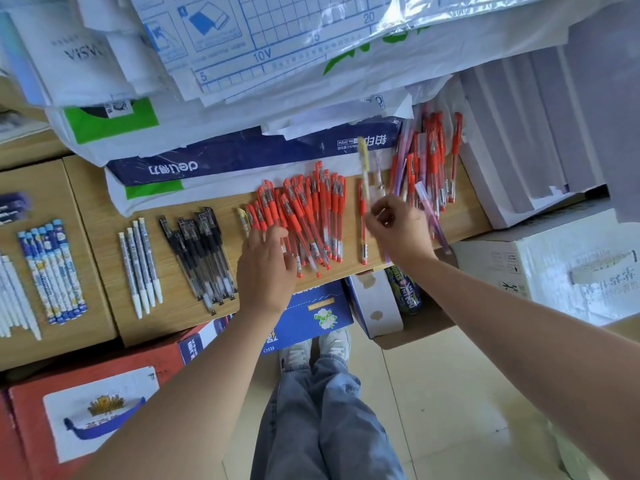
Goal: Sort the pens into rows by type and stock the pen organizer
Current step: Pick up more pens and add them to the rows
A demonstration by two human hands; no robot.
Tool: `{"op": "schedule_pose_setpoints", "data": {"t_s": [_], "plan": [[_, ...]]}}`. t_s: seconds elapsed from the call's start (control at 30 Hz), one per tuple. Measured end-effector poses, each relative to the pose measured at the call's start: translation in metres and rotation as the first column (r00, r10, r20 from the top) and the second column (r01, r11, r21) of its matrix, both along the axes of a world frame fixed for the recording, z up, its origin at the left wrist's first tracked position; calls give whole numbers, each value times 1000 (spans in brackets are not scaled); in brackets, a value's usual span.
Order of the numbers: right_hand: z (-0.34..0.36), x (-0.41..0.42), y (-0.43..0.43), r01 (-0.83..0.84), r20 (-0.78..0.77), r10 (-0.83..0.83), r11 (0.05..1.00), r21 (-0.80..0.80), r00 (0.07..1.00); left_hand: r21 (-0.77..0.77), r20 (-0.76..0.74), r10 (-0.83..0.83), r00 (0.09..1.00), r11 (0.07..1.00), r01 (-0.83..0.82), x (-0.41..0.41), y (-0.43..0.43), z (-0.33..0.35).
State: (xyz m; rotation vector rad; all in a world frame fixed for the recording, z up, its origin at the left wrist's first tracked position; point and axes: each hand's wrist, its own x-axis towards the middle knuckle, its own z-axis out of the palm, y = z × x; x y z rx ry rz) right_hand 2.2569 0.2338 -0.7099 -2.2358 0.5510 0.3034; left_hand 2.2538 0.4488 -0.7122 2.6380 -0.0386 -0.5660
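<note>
Where the counter (100, 258) meets the left edge of the frame, plain white pens (15, 299) lie in a row, partly cut off. Just right of them is a row of blue patterned pens (52, 271), side by side.

Next come four white-grey patterned pens (140, 265), parallel. Next is a bundle of black gel pens (199, 254), roughly parallel, some overlapping.

At frame centre, the left hand (266, 268) is palm down with its fingers straight and spread. Its fingertips rest on the lower ends of the red pens (304, 216), a loose fan-shaped group.

A single red pen (363, 223) lies apart from that group, just left of the right hand (398, 230). The right hand's thumb and fingers pinch a pale yellow pen (363, 161), which points toward the top of the frame and is motion-blurred.

Upper right of centre, an unsorted heap of red and purple pens (429, 157) lies against a stack of white paper (519, 133). Bagged paper packs (242, 64) overhang the counter's far side across the upper frame.
</note>
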Motion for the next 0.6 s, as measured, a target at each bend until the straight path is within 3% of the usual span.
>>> {"op": "schedule_pose_setpoints", "data": {"t_s": [0.1,0.23,0.43,0.6], "plan": [[6,2,42,-162,6,162,982,98,987,9,-28,61,998,998,-61,-1,20,3],[0,0,105,-282,-100,301,944,172,948,28,-49,139,989,990,-138,-6,48,4],[-21,-9,159,-325,-158,342,937,125,926,-3,-55,208,977,978,-208,-16,74,1],[-32,-5,166,-338,-176,338,941,30,925,-79,-78,137,987,987,-143,-15,81,-10]]}}
